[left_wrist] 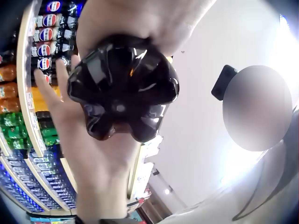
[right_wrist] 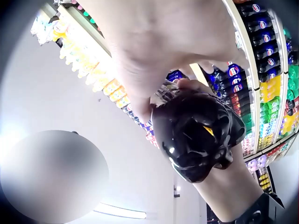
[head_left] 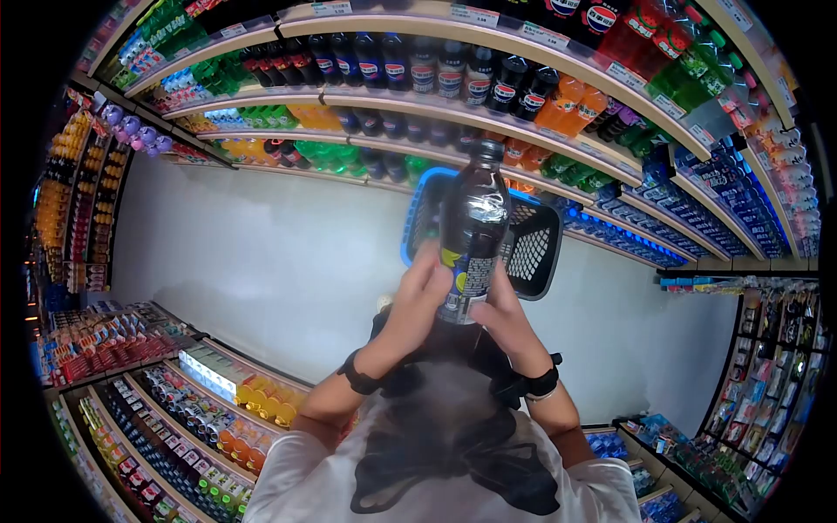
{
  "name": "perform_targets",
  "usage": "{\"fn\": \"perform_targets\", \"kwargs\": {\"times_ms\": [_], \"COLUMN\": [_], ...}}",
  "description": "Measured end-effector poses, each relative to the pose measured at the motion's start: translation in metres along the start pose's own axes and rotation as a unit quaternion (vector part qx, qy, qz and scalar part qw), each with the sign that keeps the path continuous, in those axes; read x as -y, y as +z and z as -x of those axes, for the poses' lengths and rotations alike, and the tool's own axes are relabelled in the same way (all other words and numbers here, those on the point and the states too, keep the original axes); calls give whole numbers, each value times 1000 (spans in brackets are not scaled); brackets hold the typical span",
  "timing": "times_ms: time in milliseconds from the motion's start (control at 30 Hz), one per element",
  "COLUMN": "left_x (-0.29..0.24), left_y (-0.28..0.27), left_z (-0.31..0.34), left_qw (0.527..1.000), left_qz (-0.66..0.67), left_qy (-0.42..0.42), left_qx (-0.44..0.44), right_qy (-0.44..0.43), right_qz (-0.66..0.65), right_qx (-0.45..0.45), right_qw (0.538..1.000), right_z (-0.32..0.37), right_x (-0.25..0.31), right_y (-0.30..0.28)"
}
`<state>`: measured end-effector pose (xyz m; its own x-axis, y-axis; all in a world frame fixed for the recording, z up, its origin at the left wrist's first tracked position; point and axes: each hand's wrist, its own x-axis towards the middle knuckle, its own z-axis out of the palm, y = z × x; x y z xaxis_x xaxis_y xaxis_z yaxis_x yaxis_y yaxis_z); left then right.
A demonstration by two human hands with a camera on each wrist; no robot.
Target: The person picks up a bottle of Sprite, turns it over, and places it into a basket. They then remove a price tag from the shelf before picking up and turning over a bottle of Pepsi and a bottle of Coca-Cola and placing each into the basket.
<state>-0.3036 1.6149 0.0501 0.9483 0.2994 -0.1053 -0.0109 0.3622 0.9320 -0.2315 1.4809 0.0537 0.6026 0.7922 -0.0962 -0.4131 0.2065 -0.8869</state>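
Note:
Between my two hands is a large soda bottle (head_left: 475, 209) full of dark drink, its black cap on and pointing toward the shelves. Its label, with yellow-green marks and fine print, faces me. My left hand (head_left: 425, 283) grips its left side, with the thumb along the label; some left fingers (right_wrist: 189, 85) show behind the bottle in the right wrist view. On the other side, my right hand (head_left: 507, 318) holds it with the thumb on the label's lower edge. Several right fingers (left_wrist: 60, 77) extend past the bottle. Both wrist views look at its lobed base (left_wrist: 119, 105).
A black shopping basket (head_left: 551, 272) with a blue handle stands on the pale floor (head_left: 253, 235) beyond the bottle, partly hidden by it. Drink shelves (head_left: 392, 100) curve across the front. More shelves stand behind me, and snack racks (head_left: 767, 366) line the right.

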Motion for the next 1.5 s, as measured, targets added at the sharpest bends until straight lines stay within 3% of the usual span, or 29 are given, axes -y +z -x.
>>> {"fn": "perform_targets", "kwargs": {"times_ms": [100,233,267,400,467,567,800,900,933,1067,1167,1200,1333,1433,1467,1500], "left_x": [3,-15,-19,-41,-41,-38,-40,-57,-64,-88,-109,-116,-137,-147,-145,-138], "left_y": [11,26,25,19,12,12,5,4,4,2,5,8,19,18,23,17], "left_z": [3,-1,0,-4,-9,-12,-9,-9,-8,-6,-10,-12,-15,-9,-1,1], "left_qw": [999,994,994,994,993,990,990,988,987,983,983,982,965,955,965,965], "left_qz": [-20,0,-16,-79,-90,-111,-103,-96,-93,-71,-12,15,-72,-119,-1,-11], "left_qy": [26,83,83,69,80,76,85,106,116,142,139,139,242,266,249,250], "left_qx": [-22,-67,-64,-27,1,-29,39,56,61,94,121,130,77,60,76,83], "right_qy": [44,64,46,-69,-82,-95,-115,-106,-126,-197,-194,-213,-252,-262,-259,-243], "right_qz": [-19,-67,-105,1,17,52,92,46,95,172,45,102,-4,36,29,34], "right_qx": [15,-40,-47,-49,-55,-83,-129,-149,-153,-94,-56,-66,-83,-97,-94,-88], "right_qw": [999,995,992,996,995,991,981,982,976,961,978,970,964,960,961,965], "right_z": [3,2,3,-10,-16,-21,-15,-14,-17,-19,-26,-28,-33,-32,-31,-27], "right_x": [-3,11,12,8,19,24,26,36,38,50,65,72,92,98,98,97], "right_y": [-11,5,10,8,16,24,41,60,59,61,61,65,90,99,106,109]}}
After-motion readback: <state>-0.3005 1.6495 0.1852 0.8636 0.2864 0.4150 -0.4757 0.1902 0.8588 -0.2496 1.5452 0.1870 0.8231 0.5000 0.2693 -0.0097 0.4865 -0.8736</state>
